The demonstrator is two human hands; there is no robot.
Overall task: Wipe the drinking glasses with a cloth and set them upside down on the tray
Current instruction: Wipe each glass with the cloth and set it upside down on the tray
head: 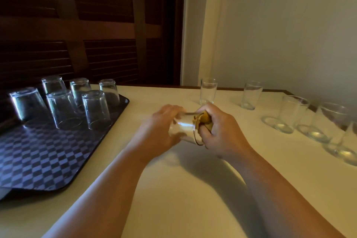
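My left hand grips a clear drinking glass on its side above the table, mouth toward the right. My right hand holds a bunched yellow-brown cloth pushed against and into the glass's mouth. On the left lies a dark checkered tray with several glasses standing upside down at its far end. Several upright glasses stand along the right and far side of the table.
The cream table runs to a pale wall on the right and dark louvered wooden doors behind. The tray overhangs the table's left edge. The nearest upright glasses crowd the right edge.
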